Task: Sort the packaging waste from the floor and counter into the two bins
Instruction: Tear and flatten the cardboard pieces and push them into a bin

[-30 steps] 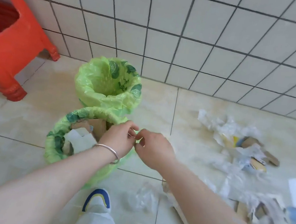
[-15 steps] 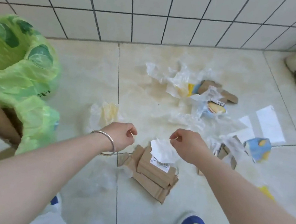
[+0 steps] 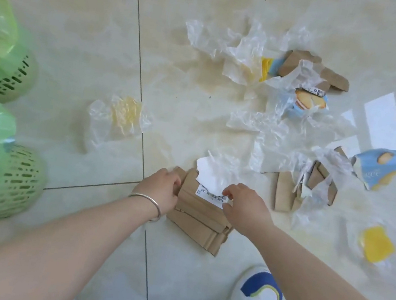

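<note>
A folded brown cardboard piece (image 3: 197,218) lies on the floor tiles in front of me, with a torn white label paper (image 3: 211,176) on its top. My left hand (image 3: 161,189), with a bangle on the wrist, grips the cardboard's left edge. My right hand (image 3: 246,206) has its fingers and thumb curled round the right edge, beside the printed label. Two green mesh bins lined with green bags stand at the left: the near bin (image 3: 22,181) and the far bin (image 3: 11,76).
Waste is strewn to the right: crumpled clear film (image 3: 233,49), cardboard scraps (image 3: 316,181), a blue biscuit packet (image 3: 375,169), a yellow piece (image 3: 376,244), a white sheet (image 3: 383,122). A clear wrapper (image 3: 118,121) lies by the bins. My shoe (image 3: 260,289) is below.
My view swung from the bins to the floor waste. Both hands dropped onto the folded cardboard and took hold of its edges.
</note>
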Action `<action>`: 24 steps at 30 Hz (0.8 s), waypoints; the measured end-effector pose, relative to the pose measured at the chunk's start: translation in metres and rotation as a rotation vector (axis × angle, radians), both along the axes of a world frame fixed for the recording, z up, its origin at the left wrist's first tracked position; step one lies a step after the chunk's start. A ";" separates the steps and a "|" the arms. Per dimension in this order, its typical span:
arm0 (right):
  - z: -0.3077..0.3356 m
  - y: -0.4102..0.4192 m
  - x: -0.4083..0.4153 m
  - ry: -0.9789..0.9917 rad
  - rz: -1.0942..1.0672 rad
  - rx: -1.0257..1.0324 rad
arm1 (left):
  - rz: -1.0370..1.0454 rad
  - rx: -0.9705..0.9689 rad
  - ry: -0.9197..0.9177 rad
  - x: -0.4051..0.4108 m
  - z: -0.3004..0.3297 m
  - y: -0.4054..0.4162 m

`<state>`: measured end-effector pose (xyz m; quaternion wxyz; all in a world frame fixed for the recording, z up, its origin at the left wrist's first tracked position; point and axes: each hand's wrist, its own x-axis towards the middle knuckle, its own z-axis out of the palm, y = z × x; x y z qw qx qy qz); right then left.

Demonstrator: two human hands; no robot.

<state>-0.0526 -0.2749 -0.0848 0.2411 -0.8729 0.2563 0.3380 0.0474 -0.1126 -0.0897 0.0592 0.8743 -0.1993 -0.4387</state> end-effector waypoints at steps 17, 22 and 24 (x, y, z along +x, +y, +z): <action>-0.035 0.006 0.003 -0.055 -0.056 -0.140 | 0.668 -0.120 0.139 -0.003 -0.032 -0.031; -0.034 0.018 0.005 -0.143 0.329 -0.383 | 0.859 -0.210 0.204 -0.005 -0.034 -0.030; -0.034 0.021 0.011 -0.150 0.360 -0.307 | 0.944 -0.267 0.241 -0.003 -0.034 -0.028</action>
